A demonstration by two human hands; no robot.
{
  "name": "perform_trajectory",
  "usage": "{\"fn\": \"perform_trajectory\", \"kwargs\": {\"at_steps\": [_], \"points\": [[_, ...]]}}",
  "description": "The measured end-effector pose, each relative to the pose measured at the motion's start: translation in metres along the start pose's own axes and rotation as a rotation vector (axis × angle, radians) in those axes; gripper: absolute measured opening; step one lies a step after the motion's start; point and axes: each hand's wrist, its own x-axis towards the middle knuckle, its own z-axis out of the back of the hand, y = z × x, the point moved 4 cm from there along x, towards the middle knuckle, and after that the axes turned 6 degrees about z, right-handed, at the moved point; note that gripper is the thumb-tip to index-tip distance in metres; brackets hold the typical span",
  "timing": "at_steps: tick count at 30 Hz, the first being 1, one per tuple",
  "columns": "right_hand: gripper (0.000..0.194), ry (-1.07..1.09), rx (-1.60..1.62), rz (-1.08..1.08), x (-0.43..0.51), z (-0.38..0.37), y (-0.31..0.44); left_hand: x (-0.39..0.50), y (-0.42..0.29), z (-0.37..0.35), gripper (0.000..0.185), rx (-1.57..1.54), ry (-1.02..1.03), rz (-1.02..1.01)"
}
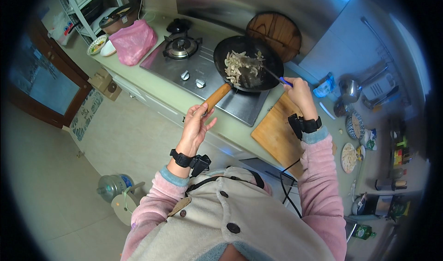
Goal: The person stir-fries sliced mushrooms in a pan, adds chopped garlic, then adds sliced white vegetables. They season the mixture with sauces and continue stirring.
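A black wok point(258, 81) sits over the right side of the gas stove, holding pale sliced food point(237, 64) with some green bits. My left hand point(198, 122) grips the end of its wooden handle point(218, 96). In my right hand point(299, 93) is a spatula with a blue-and-black handle point(286, 82); its dark shaft reaches into the wok, and its blade lies among the food. Below my right hand a wooden cutting board point(278, 127) rests on the counter.
A round wooden lid point(275, 34) leans behind the wok. Left of it are a bare burner point(181, 47), a pink plastic bag point(133, 42) and a bowl point(97, 45). At right stand a patterned bowl point(355, 125), a plate of pale strips point(349, 157) and a metal pot point(349, 89).
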Motion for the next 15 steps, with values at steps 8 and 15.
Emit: {"fn": "perform_trajectory", "kwargs": {"at_steps": [8,15], "points": [[0.031,-0.083,0.110,-0.043,0.051,-0.049,-0.006,0.000,0.000,-0.001,0.018,-0.032,-0.010,0.007],[0.033,0.216,0.045,0.201,0.033,-0.015,0.026,0.000,-0.001,-0.001,0.019,-0.022,-0.004,0.014]]}}
